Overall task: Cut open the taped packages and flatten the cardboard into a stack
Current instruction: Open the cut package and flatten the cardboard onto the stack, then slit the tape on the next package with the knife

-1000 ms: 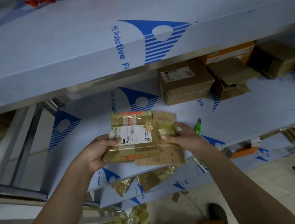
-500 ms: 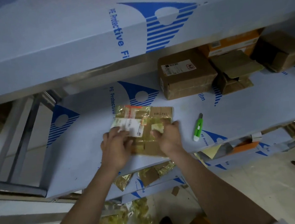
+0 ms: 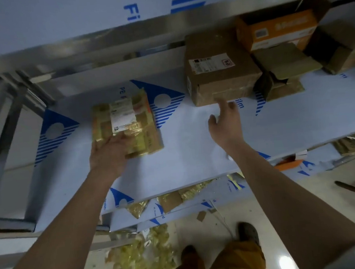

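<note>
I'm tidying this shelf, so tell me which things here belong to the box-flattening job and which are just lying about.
Part of the job:
flattened cardboard under the left hand
brown taped box, which the right hand reaches toward
orange box
opened small box

Just lying about:
yellow tape scraps on the floor
shoe

Browns, yellow and blue on a pale shelf

The flattened cardboard (image 3: 126, 126) is tan under glossy yellow tape, white-labelled; the shelf (image 3: 194, 145) is pale blue-white with blue striped triangles; one box (image 3: 221, 77) is brown, another box (image 3: 279, 29) orange.
</note>
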The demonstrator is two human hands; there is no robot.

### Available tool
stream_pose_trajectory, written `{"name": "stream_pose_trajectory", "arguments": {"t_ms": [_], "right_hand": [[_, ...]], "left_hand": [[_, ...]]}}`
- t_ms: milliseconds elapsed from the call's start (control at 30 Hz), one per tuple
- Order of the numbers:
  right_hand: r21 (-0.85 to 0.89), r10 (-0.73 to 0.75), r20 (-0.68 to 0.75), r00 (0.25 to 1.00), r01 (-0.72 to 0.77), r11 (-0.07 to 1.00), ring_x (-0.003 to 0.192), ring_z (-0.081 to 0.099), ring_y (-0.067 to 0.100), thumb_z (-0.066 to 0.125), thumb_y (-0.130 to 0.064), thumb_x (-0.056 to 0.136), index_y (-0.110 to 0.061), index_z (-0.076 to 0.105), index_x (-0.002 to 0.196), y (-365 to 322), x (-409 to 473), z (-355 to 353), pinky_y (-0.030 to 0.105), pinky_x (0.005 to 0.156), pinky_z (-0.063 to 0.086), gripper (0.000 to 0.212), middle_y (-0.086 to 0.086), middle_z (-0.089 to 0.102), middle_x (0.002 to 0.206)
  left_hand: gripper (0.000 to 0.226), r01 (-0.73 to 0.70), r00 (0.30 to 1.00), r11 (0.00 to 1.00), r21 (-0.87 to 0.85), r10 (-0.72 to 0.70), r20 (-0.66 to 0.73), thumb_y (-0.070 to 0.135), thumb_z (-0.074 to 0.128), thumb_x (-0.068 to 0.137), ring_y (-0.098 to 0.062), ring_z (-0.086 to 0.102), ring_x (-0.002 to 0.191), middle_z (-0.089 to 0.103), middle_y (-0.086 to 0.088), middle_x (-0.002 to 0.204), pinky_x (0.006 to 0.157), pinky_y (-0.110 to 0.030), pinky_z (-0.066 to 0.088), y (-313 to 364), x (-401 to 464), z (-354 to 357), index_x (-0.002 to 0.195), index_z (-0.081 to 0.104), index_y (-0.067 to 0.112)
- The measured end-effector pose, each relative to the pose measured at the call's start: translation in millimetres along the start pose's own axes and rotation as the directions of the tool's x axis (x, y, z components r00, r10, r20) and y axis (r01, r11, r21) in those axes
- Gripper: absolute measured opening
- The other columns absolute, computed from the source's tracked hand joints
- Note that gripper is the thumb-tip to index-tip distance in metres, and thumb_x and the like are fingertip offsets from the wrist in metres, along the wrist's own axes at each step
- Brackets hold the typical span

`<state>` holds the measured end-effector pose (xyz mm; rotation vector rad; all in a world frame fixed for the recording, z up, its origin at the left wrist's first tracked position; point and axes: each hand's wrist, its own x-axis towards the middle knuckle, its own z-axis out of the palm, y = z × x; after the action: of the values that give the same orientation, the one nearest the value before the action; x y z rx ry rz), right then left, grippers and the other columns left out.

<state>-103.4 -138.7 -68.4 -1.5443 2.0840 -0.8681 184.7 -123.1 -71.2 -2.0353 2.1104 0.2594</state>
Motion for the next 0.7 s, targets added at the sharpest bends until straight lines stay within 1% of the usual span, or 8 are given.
{"name": "stream_pose_trajectory", "arguments": {"t_ms": [33, 100, 200, 300, 500, 600, 667, 700], "right_hand": [[-0.035, -0.022, -0.04, 0.999, 0.021, 0.999, 0.126, 0.046, 0.034, 0.055, -0.015, 0.096, -0.021, 0.038, 0.146, 0, 5, 0, 0.044, 0.104, 0.043, 0.053, 0.011, 0.033, 0.15], [-0.121, -0.058, -0.068, 0.996, 0.049, 0.991, 0.143, 0.023, 0.04, 0.055, -0.017, 0.096, -0.023, 0.025, 0.152, -2, 17, 1, 0.045, 0.111, 0.034, 0.064, 0.009, 0.017, 0.16], [-0.25, -0.086, -0.018, 0.996, 0.079, 0.965, 0.15, 0.0, 0.042, 0.057, -0.021, 0.095, -0.028, 0.011, 0.157, -9, 40, 4, 0.053, 0.12, 0.016, 0.077, 0.003, 0.002, 0.166], [-0.301, -0.109, 0.104, 0.989, 0.136, 0.944, 0.149, -0.015, 0.04, 0.062, -0.023, 0.09, -0.032, 0.005, 0.157, -11, 56, 8, 0.06, 0.118, -0.003, 0.088, -0.001, -0.002, 0.166], [-0.3, -0.217, 0.165, 0.962, 0.259, 0.918, 0.148, -0.01, 0.044, 0.065, -0.026, 0.089, -0.035, 0.021, 0.152, -21, 33, 2, 0.066, 0.118, 0.004, 0.077, -0.002, 0.019, 0.158], [-0.275, -0.251, 0.217, 0.943, 0.306, 0.912, 0.149, -0.007, 0.041, 0.061, -0.028, 0.091, -0.036, 0.027, 0.149, -25, 5, 0, 0.067, 0.117, 0.007, 0.068, -0.002, 0.023, 0.154], [-0.22, -0.294, 0.256, 0.921, 0.352, 0.91, 0.147, 0.001, 0.038, 0.06, -0.03, 0.091, -0.037, 0.032, 0.148, -28, -12, 1, 0.066, 0.116, 0.012, 0.065, -0.005, 0.028, 0.152], [-0.183, -0.327, 0.254, 0.91, 0.377, 0.908, 0.145, 0.008, 0.037, 0.06, -0.029, 0.09, -0.037, 0.034, 0.147, -29, -20, 1, 0.065, 0.116, 0.016, 0.063, -0.006, 0.032, 0.15]], "left_hand": [[0.072, 0.019, 1.0, 0.997, -0.07, -0.019, 0.006, 0.003, 0.051, 0.091, -0.02, 0.026, 0.145, 0.029, 0.009, 0.158, 0.119, -0.039, 0.021, -4, 1, 0, 0.15, 0.03, 0.037], [0.075, 0.036, 0.998, 0.975, -0.22, -0.025, 0.053, -0.007, 0.048, 0.087, -0.022, 0.027, 0.145, 0.029, 0.005, 0.159, 0.117, -0.038, 0.028, -14, 5, 3, 0.15, 0.035, 0.033], [0.066, 0.044, 0.998, 0.988, -0.149, -0.036, 0.061, 0.01, 0.047, 0.094, -0.025, 0.02, 0.148, 0.021, 0.007, 0.162, 0.12, -0.042, 0.022, -14, 8, 7, 0.152, 0.027, 0.036], [0.056, 0.106, 0.994, 0.992, -0.068, -0.104, 0.029, 0.034, 0.043, 0.099, -0.027, 0.022, 0.147, 0.025, 0.008, 0.16, 0.119, -0.042, 0.02, -10, 12, 10, 0.152, 0.024, 0.038], [0.049, 0.197, 0.98, 0.979, 0.062, -0.193, -0.055, 0.036, 0.039, 0.091, -0.028, 0.042, 0.134, 0.048, 0.001, 0.142, 0.11, -0.047, 0.034, -24, 22, 5, 0.14, 0.04, 0.031], [0.062, 0.307, 0.95, 0.95, 0.056, -0.302, -0.078, 0.05, 0.036, 0.091, -0.033, 0.029, 0.142, 0.038, -0.008, 0.152, 0.117, -0.047, 0.024, -12, 22, -4, 0.146, 0.036, 0.022], [0.059, 0.278, 0.941, 0.958, -0.063, -0.285, -0.184, 0.036, 0.052, 0.092, -0.038, 0.035, 0.136, 0.04, -0.019, 0.146, 0.114, -0.048, 0.03, 3, 21, -12, 0.141, 0.044, 0.006], [0.048, 0.172, 0.935, 0.965, -0.196, -0.222, -0.275, 0.022, 0.058, 0.089, -0.041, 0.045, 0.125, 0.047, -0.024, 0.135, 0.105, -0.047, 0.039, 11, 19, -15, 0.13, 0.053, -0.002]]}}
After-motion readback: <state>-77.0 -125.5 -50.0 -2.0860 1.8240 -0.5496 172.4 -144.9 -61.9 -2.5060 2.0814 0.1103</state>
